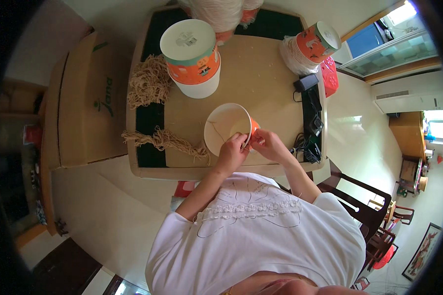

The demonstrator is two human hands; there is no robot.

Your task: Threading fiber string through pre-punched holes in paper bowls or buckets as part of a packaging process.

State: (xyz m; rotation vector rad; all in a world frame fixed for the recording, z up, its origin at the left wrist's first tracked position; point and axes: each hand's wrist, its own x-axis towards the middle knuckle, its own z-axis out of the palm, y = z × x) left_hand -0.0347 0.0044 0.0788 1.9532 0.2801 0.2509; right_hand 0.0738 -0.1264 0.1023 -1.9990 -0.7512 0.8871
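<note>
In the middle of the frame, the tub (255, 125) leans, its mouth facing the camera and slightly left, its long axis running back rightward; its base is hidden. The left hand (234, 151) grasps the rim. The right hand (269, 146) bunches at the outer wall, what it pinches unclear. A string (216, 127) inside is faint.

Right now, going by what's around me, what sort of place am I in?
Probably a home, perhaps a living or dining room, though I can't be certain: there's a dark wooden chair by the table and a framed picture farther off.
</note>
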